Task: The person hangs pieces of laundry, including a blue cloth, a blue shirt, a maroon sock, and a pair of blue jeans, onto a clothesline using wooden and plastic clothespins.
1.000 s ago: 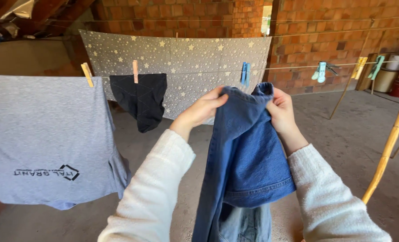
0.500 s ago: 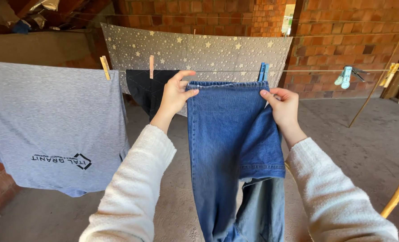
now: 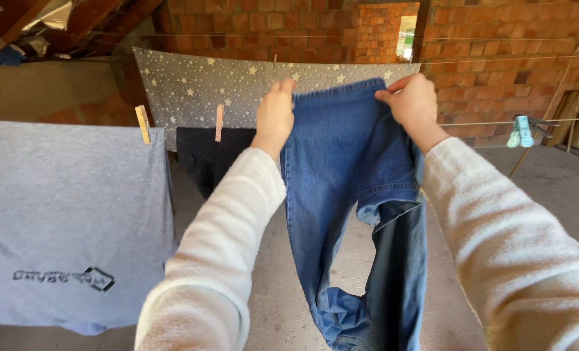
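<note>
Head view, from the left: a grey cotton T-shirt (image 3: pixel 68 221) hangs cut off by the frame edge, held by a yellow wooden peg (image 3: pixel 143 123). Beside it a black garment (image 3: pixel 205 159) is partly hidden behind the left sleeve. The left hand (image 3: pixel 275 114) and right hand (image 3: pixel 414 101) each pinch the top hem of the blue denim jeans (image 3: pixel 348 195), raised before the star-patterned grey sheet (image 3: pixel 205 84); the jeans' lower end runs out of frame.

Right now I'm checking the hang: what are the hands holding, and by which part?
Both hold the jeans by the top hem of one leg: left hand at its left corner, right hand at its right.
</note>
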